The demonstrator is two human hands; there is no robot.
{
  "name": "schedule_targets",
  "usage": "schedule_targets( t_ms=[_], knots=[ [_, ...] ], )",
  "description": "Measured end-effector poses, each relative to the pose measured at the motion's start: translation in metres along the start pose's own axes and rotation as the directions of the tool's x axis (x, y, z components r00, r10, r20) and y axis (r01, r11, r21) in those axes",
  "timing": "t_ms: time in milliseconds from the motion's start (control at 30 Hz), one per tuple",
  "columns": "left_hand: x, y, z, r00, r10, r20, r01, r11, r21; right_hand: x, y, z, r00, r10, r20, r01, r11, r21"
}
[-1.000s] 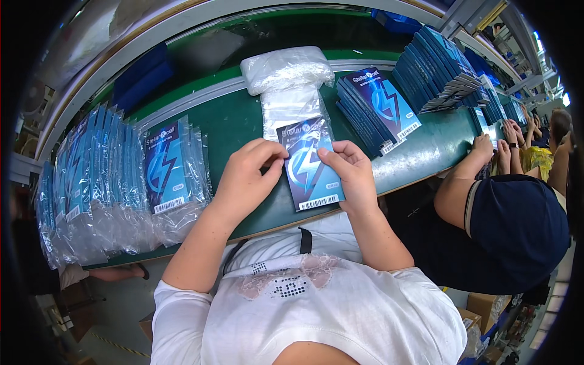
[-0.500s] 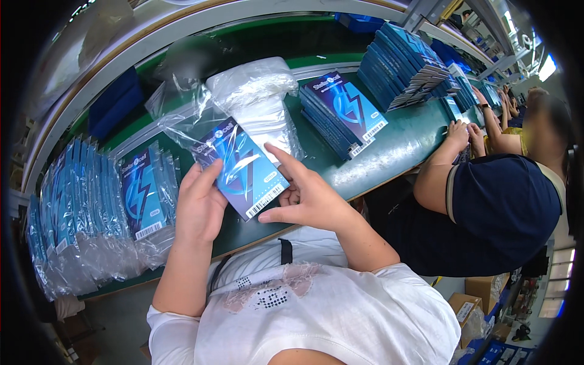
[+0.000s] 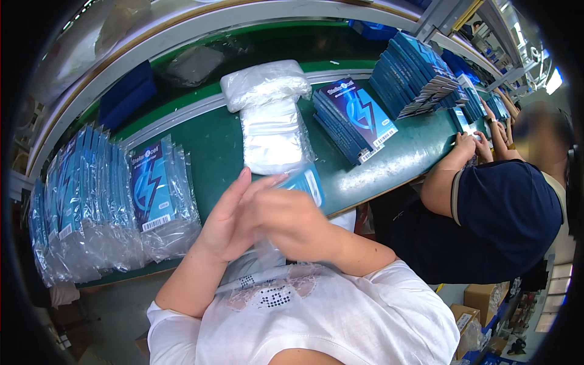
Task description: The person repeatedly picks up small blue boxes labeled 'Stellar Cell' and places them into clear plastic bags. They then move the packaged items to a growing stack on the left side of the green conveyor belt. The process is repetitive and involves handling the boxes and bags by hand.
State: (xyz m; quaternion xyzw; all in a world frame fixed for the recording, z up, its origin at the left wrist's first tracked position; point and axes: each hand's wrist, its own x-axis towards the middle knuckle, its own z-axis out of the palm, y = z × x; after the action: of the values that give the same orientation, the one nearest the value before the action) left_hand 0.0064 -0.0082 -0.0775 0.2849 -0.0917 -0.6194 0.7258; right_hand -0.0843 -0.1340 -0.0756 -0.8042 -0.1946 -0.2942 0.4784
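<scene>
A flat blue box in a clear plastic bag is in my hands, mostly hidden behind them, with one end showing past my right hand. My left hand is closed at the box's left side, its thumb pointing up. Across the front of the box, my right hand is smeared by motion and its fingers are hard to make out. Loose clear film shows below the two hands. Just beyond them lies a stack of clear plastic bags on the green table.
Bagged blue boxes stand in a row at the left. A short pile of unbagged boxes lies to the right, with a taller stack behind it. A co-worker in a dark shirt sits close on my right.
The bagged box has turned and dropped closer to my body. My right hand has swung left across it, covering most of its front, which faced up before.
</scene>
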Motion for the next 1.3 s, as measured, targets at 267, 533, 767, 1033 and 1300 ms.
schedule_targets(
  t_ms=[267,533,767,1033,1300],
  knots=[
    [-0.026,0.021,0.006,0.887,0.383,-0.258,-0.325,0.915,0.24,0.01,-0.016,0.007,0.968,-0.165,0.188,0.125,0.97,0.207],
    [-0.072,0.048,-0.015,0.414,0.863,0.29,0.297,-0.429,0.853,-0.002,0.006,-0.029,0.991,0.136,0.004,-0.136,0.99,0.042],
    [-0.055,0.043,-0.012,0.523,0.809,0.267,0.409,-0.513,0.754,0.006,0.014,-0.084,0.904,0.167,-0.393,-0.284,0.922,-0.262],
    [0.027,0.004,-0.034,0.798,0.46,0.389,-0.032,-0.613,0.79,0.008,0.063,-0.124,0.78,0.291,-0.554,-0.625,0.306,-0.718],
    [0.045,0.012,-0.051,0.764,0.505,0.402,-0.076,-0.549,0.833,0.001,0.02,-0.083,0.717,0.208,-0.665,-0.323,0.945,-0.053]
  ],
)
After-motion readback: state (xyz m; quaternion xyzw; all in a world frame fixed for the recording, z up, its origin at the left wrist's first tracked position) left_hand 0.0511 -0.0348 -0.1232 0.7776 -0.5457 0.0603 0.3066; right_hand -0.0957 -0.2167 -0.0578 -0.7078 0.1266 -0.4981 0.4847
